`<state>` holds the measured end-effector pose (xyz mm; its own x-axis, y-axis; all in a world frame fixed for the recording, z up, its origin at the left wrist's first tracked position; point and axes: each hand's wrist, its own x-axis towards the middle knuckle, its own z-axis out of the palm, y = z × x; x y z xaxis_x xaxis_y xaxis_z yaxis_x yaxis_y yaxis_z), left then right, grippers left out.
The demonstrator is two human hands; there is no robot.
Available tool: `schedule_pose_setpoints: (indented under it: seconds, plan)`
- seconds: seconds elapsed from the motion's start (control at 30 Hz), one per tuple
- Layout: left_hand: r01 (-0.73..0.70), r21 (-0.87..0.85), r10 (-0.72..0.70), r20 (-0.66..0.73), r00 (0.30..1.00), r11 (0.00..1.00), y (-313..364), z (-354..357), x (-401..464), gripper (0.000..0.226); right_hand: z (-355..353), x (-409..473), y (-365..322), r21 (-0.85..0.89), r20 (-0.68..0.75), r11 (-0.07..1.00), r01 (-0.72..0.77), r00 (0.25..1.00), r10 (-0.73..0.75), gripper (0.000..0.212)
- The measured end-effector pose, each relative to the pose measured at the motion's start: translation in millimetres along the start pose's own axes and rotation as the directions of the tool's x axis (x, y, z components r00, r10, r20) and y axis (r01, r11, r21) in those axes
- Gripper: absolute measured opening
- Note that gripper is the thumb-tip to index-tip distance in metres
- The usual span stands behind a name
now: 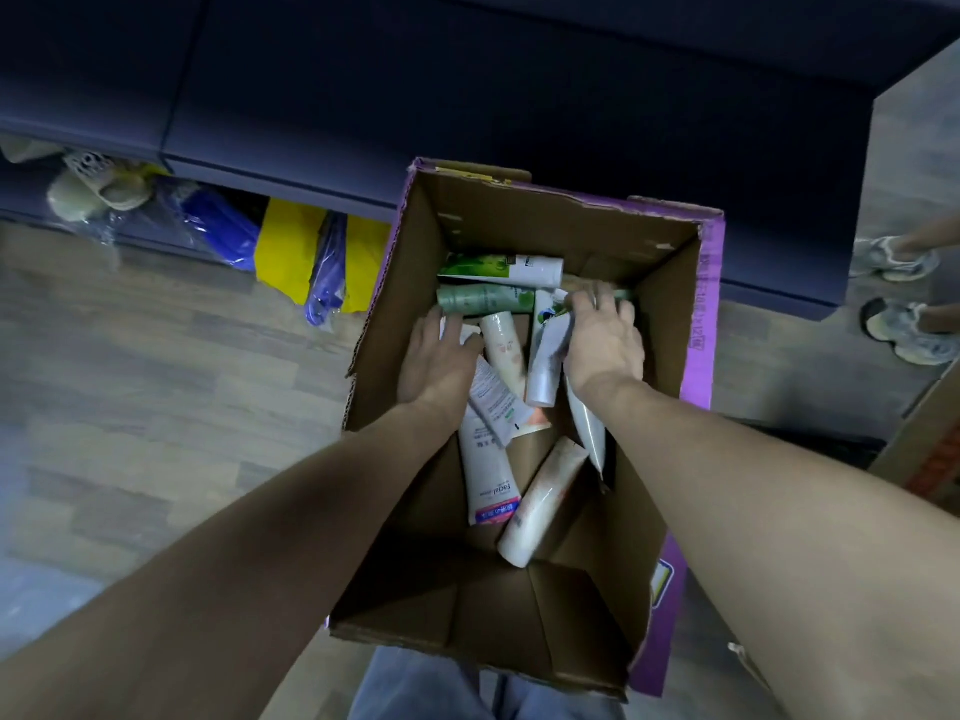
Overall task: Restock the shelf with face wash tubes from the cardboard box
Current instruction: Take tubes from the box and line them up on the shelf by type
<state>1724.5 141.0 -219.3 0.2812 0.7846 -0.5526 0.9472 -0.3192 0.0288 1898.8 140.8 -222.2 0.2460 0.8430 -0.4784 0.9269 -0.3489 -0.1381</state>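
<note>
An open cardboard box (519,220) with purple outer sides stands on the floor in front of me. Several face wash tubes lie loose inside it: a green-and-white tube (498,267) and a dark green tube (478,298) at the far end, and a white "Facial" tube (488,480) and a peach tube (540,501) nearer me. Both my hands are down inside the box. My left hand (441,356) rests with straight fingers on tubes at the left. My right hand (605,340) lies with fingers spread over tubes at the right, its thumb touching a white tube (543,366).
A dark blue cabinet (467,96) runs across behind the box. Under it at the left lie a yellow bag (285,241), blue plastic bags (218,226) and beige slippers (104,189). Another person's sneakered feet (898,262) stand at the right, near a second cardboard box (930,449).
</note>
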Motion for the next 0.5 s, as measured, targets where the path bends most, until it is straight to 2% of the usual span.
schedule_pose_setpoints:
  seconds: [0.1, 0.17, 0.23, 0.37, 0.5]
  plan:
    - [-0.015, 0.089, 0.015, 0.006, 1.0, 0.996, 3, 0, -19, 0.057, -4, -11, -5, 0.262, 0.018, 0.957, -0.124, 0.992, 0.124, 0.055]
    - [-0.009, 0.094, 0.006, 0.038, 0.999, 0.996, 7, 2, -27, 0.058, -11, -19, -5, 0.477, 0.034, 0.855, -0.205, 0.976, 0.215, 0.052]
    - [-0.008, 0.078, 0.003, 0.057, 0.998, 0.997, 11, 2, -38, 0.057, -20, -29, -5, 0.608, 0.086, 0.751, -0.258, 0.962, 0.26, 0.055]
    - [0.092, -0.124, -0.077, 0.123, 0.989, 0.988, 15, 2, -60, 0.051, -31, -41, -5, 0.687, 0.093, 0.669, -0.283, 0.948, 0.306, 0.058]
    - [0.192, -0.368, -0.126, 0.195, 0.973, 0.91, 14, -1, -80, 0.044, -40, -56, -7, 0.759, 0.079, 0.571, -0.312, 0.915, 0.396, 0.053]
